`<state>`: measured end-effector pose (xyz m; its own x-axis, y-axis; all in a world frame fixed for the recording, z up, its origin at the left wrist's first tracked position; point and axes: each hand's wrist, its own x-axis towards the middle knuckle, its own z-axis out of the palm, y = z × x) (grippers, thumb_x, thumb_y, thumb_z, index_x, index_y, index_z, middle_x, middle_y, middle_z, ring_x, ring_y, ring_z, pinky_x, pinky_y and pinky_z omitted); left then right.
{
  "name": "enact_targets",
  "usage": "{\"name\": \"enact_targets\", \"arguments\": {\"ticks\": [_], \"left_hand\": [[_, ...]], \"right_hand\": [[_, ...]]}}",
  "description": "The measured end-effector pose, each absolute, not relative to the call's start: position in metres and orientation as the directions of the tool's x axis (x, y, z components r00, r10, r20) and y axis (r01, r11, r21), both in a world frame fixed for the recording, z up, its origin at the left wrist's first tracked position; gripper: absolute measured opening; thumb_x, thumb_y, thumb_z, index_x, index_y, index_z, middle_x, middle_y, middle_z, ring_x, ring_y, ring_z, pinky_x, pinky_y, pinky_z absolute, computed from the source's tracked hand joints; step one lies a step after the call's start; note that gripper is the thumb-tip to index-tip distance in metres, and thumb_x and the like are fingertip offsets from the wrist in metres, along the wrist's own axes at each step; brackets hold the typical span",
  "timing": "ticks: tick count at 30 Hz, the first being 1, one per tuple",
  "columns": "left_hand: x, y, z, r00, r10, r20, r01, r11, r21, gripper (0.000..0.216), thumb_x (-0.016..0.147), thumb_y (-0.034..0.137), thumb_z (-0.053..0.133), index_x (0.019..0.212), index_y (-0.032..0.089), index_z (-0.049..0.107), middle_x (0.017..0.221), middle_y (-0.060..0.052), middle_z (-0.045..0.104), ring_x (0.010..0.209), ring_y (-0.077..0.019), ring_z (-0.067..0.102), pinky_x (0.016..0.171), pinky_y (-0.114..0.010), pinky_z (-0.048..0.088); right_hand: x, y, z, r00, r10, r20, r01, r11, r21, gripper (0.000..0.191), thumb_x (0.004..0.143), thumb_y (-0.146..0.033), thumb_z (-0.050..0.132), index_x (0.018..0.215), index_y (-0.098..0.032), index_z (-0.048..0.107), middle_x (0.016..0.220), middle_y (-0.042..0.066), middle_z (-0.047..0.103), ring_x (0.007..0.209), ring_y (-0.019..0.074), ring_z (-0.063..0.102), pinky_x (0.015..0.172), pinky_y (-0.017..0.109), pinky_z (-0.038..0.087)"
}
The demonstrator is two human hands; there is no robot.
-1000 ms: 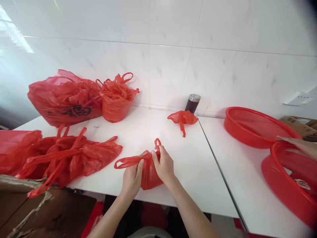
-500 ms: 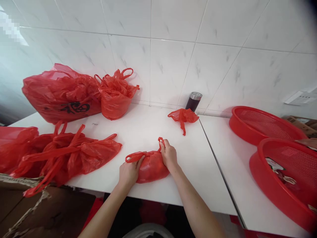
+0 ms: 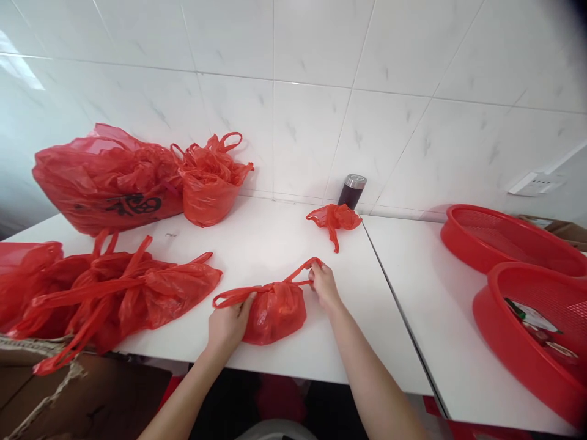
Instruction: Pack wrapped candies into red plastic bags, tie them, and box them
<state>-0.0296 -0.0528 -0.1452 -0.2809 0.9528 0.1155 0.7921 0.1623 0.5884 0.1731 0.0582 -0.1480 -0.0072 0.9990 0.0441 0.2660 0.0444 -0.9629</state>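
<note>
A small filled red plastic bag (image 3: 277,315) rests on the white table (image 3: 358,330) close to its front edge, its neck gathered between my hands. My left hand (image 3: 229,324) is closed on the bag's left handle loop, thumb pressed along the top. To the right, my right hand (image 3: 324,285) pinches the other handle and holds it stretched away from the neck. What the bag contains is hidden by the plastic. Several more red bags (image 3: 169,290) lie in a heap at the left.
A large red bag with black lettering (image 3: 110,189) and a stuffed red bag (image 3: 211,189) stand at the back left. A crumpled red bag (image 3: 337,219) lies before a dark flask (image 3: 352,192). Red sieve-like baskets (image 3: 486,305) stand right; a cardboard box (image 3: 92,397) is below left.
My hands have moved apart. The right one has drawn its handle out to the right and lengthened it, while the left has pulled its loop leftward. The bag's neck looks tighter.
</note>
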Motion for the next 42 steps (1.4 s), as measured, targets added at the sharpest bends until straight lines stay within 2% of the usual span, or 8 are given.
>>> {"name": "enact_targets", "arguments": {"ticks": [8, 14, 18, 22, 28, 33, 38, 42], "left_hand": [[-0.102, -0.086, -0.11, -0.601, 0.779, 0.18, 0.437, 0.132, 0.89, 0.042, 0.091, 0.051, 0.04, 0.101, 0.019, 0.065, 0.083, -0.004, 0.063, 0.077, -0.021, 0.061, 0.072, -0.033, 0.051], [-0.035, -0.059, -0.089, -0.031, 0.801, 0.598, 0.871, -0.272, 0.41, 0.035, 0.089, 0.036, 0.053, 0.123, 0.028, 0.057, 0.13, -0.011, 0.056, 0.122, -0.0305, 0.049, 0.102, -0.048, 0.038], [0.004, -0.023, -0.101, 0.187, 0.926, 0.328, 0.931, -0.273, 0.243, 0.037, 0.087, 0.029, 0.054, 0.123, 0.031, 0.06, 0.124, -0.009, 0.064, 0.116, -0.0311, 0.057, 0.106, -0.056, 0.031], [-0.019, -0.011, -0.105, 0.113, 0.983, 0.143, 0.962, -0.144, 0.234, 0.033, 0.088, 0.015, 0.041, 0.107, 0.029, 0.064, 0.094, -0.003, 0.074, 0.091, -0.0237, 0.068, 0.103, -0.053, 0.032], [-0.093, -0.005, -0.079, -0.346, 0.891, 0.295, 0.908, 0.239, 0.345, 0.028, 0.093, 0.031, 0.033, 0.11, 0.022, 0.054, 0.111, -0.012, 0.068, 0.083, -0.0305, 0.067, 0.073, -0.043, 0.048], [-0.081, -0.005, -0.08, -0.287, 0.749, 0.597, 0.955, 0.174, 0.241, 0.036, 0.091, 0.038, 0.045, 0.121, 0.022, 0.056, 0.139, -0.019, 0.048, 0.12, -0.0426, 0.049, 0.1, -0.066, 0.03], [-0.001, -0.001, -0.085, -0.173, 0.88, 0.442, 0.657, -0.231, 0.717, 0.056, 0.083, 0.042, 0.062, 0.134, 0.028, 0.044, 0.141, -0.013, 0.047, 0.125, -0.0324, 0.049, 0.102, -0.049, 0.039], [0.036, 0.013, -0.084, -0.069, 0.998, -0.014, -0.066, 0.009, 0.998, 0.043, 0.078, 0.04, 0.071, 0.115, 0.022, 0.061, 0.104, -0.007, 0.066, 0.09, -0.0219, 0.063, 0.077, -0.032, 0.052]], "right_hand": [[0.21, 0.091, -0.104, -0.159, 0.987, 0.003, 0.11, 0.02, -0.994, 0.037, 0.087, -0.053, 0.039, 0.075, -0.02, 0.051, 0.05, -0.009, 0.03, 0.039, 0.0069, 0.028, 0.039, 0.02, 0.027], [0.187, 0.107, -0.088, -0.274, 0.958, 0.086, 0.284, 0.166, -0.944, 0.048, 0.081, -0.054, 0.059, 0.118, -0.024, 0.058, 0.099, 0.004, 0.065, 0.073, 0.0149, 0.061, 0.067, 0.03, 0.05], [0.208, 0.147, -0.086, -0.07, 0.977, 0.202, 0.48, 0.211, -0.852, 0.041, 0.09, -0.043, 0.05, 0.126, -0.024, 0.054, 0.127, 0.008, 0.054, 0.111, 0.0205, 0.052, 0.099, 0.038, 0.038], [0.242, 0.17, -0.101, 0.008, 0.982, 0.189, 0.628, 0.142, -0.765, 0.027, 0.079, -0.025, 0.064, 0.105, -0.02, 0.068, 0.127, 0.011, 0.056, 0.122, 0.0288, 0.044, 0.103, 0.043, 0.031], [0.256, 0.161, -0.128, 0.042, 0.972, 0.231, 0.642, 0.151, -0.752, 0.016, 0.081, -0.02, 0.056, 0.092, -0.017, 0.068, 0.113, 0.011, 0.065, 0.109, 0.0257, 0.055, 0.095, 0.039, 0.039], [0.254, 0.131, -0.107, 0.067, 0.935, 0.348, 0.538, 0.259, -0.802, 0.016, 0.086, -0.028, 0.048, 0.092, -0.021, 0.061, 0.103, 0.004, 0.067, 0.098, 0.0192, 0.06, 0.088, 0.032, 0.045], [0.218, 0.052, -0.091, -0.112, 0.883, 0.456, 0.454, 0.454, -0.767, 0.011, 0.083, -0.02, 0.052, 0.087, -0.023, 0.062, 0.092, 0.001, 0.066, 0.088, 0.0171, 0.06, 0.079, 0.029, 0.047], [0.203, 0.0, -0.093, -0.299, 0.842, 0.449, 0.294, 0.529, -0.796, 0.014, 0.082, -0.013, 0.049, 0.083, -0.022, 0.059, 0.085, 0.001, 0.062, 0.078, 0.015, 0.057, 0.072, 0.028, 0.047]]}}
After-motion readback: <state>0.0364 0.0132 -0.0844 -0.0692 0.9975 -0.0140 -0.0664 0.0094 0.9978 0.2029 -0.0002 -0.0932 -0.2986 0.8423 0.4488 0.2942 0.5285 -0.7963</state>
